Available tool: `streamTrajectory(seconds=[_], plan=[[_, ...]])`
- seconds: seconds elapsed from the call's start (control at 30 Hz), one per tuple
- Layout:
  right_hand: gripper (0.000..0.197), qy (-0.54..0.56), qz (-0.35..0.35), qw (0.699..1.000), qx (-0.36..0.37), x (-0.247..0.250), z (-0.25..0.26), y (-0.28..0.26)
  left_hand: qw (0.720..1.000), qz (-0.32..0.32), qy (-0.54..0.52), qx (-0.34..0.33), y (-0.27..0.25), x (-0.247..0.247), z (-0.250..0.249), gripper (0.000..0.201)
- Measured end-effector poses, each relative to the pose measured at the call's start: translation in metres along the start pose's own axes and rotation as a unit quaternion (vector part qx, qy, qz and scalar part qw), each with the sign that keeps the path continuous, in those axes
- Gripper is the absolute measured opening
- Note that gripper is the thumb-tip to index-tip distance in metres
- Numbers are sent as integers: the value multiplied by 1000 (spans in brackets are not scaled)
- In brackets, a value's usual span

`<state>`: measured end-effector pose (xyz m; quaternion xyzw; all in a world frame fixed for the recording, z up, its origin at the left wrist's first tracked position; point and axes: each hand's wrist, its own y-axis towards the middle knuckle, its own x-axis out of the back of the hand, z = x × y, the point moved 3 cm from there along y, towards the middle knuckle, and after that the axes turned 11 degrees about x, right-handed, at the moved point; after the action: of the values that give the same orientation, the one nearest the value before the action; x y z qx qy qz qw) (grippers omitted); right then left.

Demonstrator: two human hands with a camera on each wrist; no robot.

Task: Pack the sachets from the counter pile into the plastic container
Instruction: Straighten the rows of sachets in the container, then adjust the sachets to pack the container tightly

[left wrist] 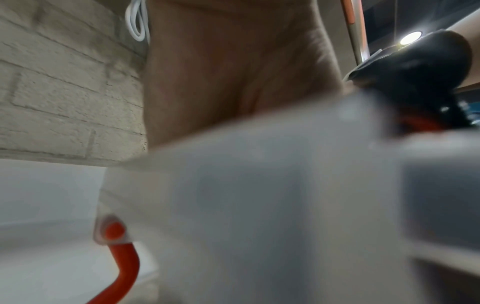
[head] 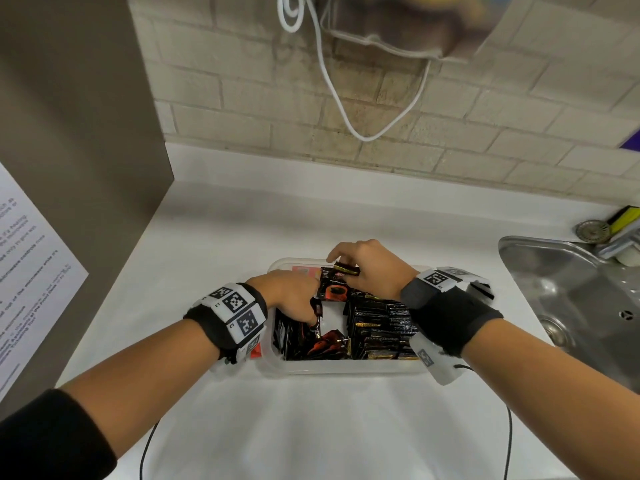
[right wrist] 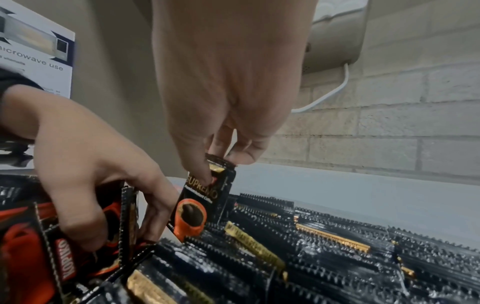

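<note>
A clear plastic container [head: 346,367] stands on the white counter, packed with upright black sachets [head: 381,330]. My right hand [head: 363,268] pinches the top edge of a black sachet with an orange cup picture [head: 334,289], [right wrist: 197,207], holding it upright over a gap in the middle. My left hand [head: 294,299] reaches into the container's left side. Its thumb and fingers [right wrist: 153,205] curl round a few red and black sachets [right wrist: 127,209] and hold them to the left. In the left wrist view only my palm [left wrist: 233,72] and the blurred container wall [left wrist: 259,205] show.
A steel sink [head: 512,258] lies close on the right, with a sponge [head: 627,216] behind it. A brown cabinet side [head: 86,168] with a paper notice [head: 27,271] stands at the left. A white cable [head: 346,98] hangs on the brick wall. An orange clip [left wrist: 124,257] sits on the container's side.
</note>
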<state>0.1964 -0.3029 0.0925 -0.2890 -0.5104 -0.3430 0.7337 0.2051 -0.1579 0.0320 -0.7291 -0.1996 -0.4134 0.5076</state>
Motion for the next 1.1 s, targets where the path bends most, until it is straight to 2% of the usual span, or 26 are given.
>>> streamTrajectory(seconds=[0.1, 0.3, 0.53, 0.67, 0.87, 1.1], plan=[[27, -1, 8, 1000, 15, -3, 3, 3, 1000, -11, 9, -1, 1, -1, -1, 44], [37, 5, 10, 1000, 26, -9, 11, 10, 999, -27, 32, 4, 3, -3, 0, 30], [44, 47, -28, 998, -26, -1, 2, 12, 999, -30, 13, -9, 5, -3, 2, 39], [54, 22, -3, 999, -38, -5, -2, 13, 999, -29, 20, -8, 7, -5, 1, 38], [57, -11, 35, 999, -21, -15, 3, 19, 999, -42, 22, -14, 6, -5, 2, 41], [56, -43, 43, 998, -22, -21, 3, 23, 998, -61, 26, -16, 4, -7, 2, 37]])
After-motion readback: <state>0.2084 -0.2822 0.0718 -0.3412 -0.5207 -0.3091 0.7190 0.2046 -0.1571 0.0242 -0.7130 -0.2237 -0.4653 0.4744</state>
